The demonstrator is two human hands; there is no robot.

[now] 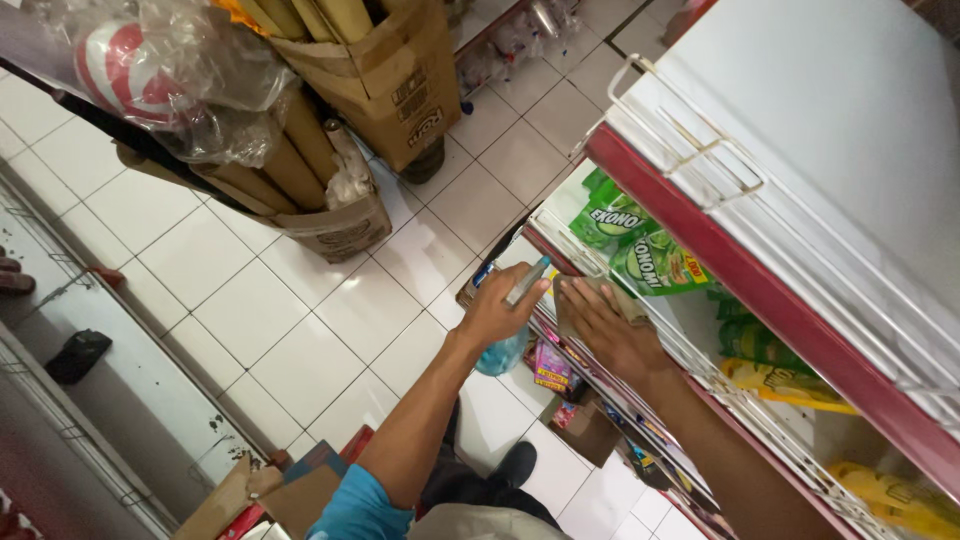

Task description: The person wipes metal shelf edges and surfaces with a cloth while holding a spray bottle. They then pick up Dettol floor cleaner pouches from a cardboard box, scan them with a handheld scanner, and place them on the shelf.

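White shelf unit with a red edge (760, 290) fills the right of frame, green packets (640, 255) on the wire rack below. Right hand (610, 325), centre frame, lies flat with fingers spread, pressing a brownish cloth (625, 300) to the shelf front. Left hand (495, 310), just left, is wrapped around a spray bottle (505, 350), nozzle aimed at the shelf.
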